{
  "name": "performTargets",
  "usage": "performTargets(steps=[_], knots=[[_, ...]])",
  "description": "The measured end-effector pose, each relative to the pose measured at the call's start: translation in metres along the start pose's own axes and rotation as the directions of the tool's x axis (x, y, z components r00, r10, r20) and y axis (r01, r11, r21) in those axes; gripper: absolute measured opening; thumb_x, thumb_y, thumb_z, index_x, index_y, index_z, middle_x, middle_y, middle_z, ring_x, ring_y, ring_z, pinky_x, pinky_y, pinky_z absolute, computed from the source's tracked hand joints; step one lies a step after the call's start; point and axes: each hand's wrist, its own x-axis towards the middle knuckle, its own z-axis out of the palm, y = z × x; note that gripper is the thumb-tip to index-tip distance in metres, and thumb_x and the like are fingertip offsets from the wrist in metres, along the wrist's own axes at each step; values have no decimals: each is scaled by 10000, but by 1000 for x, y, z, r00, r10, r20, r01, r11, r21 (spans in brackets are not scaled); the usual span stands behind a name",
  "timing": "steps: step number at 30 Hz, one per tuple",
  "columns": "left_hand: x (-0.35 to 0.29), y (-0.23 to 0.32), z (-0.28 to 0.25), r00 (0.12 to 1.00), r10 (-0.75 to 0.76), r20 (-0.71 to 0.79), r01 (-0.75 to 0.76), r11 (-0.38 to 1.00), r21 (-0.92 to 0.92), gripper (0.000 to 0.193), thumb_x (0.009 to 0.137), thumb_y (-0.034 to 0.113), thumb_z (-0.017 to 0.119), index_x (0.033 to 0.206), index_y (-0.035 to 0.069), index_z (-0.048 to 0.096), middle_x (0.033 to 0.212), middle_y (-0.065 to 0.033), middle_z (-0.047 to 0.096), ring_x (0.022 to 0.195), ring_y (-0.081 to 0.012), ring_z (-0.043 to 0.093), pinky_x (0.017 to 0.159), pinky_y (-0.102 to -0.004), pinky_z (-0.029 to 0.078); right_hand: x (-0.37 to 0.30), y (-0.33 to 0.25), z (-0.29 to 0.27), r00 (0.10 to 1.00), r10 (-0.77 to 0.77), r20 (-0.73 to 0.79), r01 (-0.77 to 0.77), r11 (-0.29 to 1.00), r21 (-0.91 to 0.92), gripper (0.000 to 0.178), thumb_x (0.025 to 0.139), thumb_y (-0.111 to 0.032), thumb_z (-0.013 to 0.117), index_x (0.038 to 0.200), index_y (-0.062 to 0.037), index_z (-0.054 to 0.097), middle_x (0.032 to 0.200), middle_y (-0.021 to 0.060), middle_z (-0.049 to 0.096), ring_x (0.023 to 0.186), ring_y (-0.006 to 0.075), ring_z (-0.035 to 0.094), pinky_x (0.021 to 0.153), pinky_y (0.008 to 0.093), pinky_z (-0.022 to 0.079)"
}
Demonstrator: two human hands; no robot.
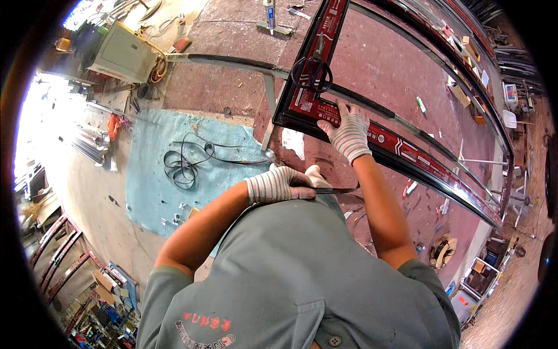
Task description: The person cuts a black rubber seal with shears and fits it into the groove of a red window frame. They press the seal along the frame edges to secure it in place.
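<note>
My left hand (282, 185), in a striped knit glove, is closed on a thin black rubber strip (337, 190) close to my body. The strip trails away to a loose tangle of coils (185, 168) on the left. Wearing a matching glove, my right hand (351, 132) rests on a dark window frame (401, 150) just beside its corner, thumb and fingers apart. Its fingertips touch the inner edge of the frame, which carries red printed film. Black-handled scissors (313, 74) lie on the frame's corner. What sits under my right fingertips is hidden.
Beneath the frame run metal support bars (232, 63). A pale blue mat (154, 145) covers floor on the left. Farther off stand a beige cabinet (125, 52) and a sealant tube (269, 14). A straw hat (443, 251) and scattered bits lie at the right.
</note>
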Motion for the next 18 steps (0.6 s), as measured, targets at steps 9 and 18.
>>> performTargets(steps=[9, 18], knots=[[9, -18, 1, 999, 31, -34, -34, 996, -88, 320, 978, 273, 682, 1086, -27, 699, 960, -77, 699, 927, -155, 635, 857, -338, 510, -7, 7, -8, 997, -19, -75, 22, 999, 36, 796, 770, -558, 783, 1396, -117, 566, 1352, 178, 561, 1299, 384, 476, 1129, 512, 324], [4, -16, -3, 999, -25, -27, 18, 973, -231, 263, 992, 253, 669, 1066, 1, 695, 925, 4, 682, 876, -69, 598, 818, -278, 506, -11, 13, -9, 993, -85, -79, 85, 996, 0, 734, 799, -556, 749, 1359, -115, 576, 1340, 190, 561, 1263, 378, 494, 1103, 536, 325]])
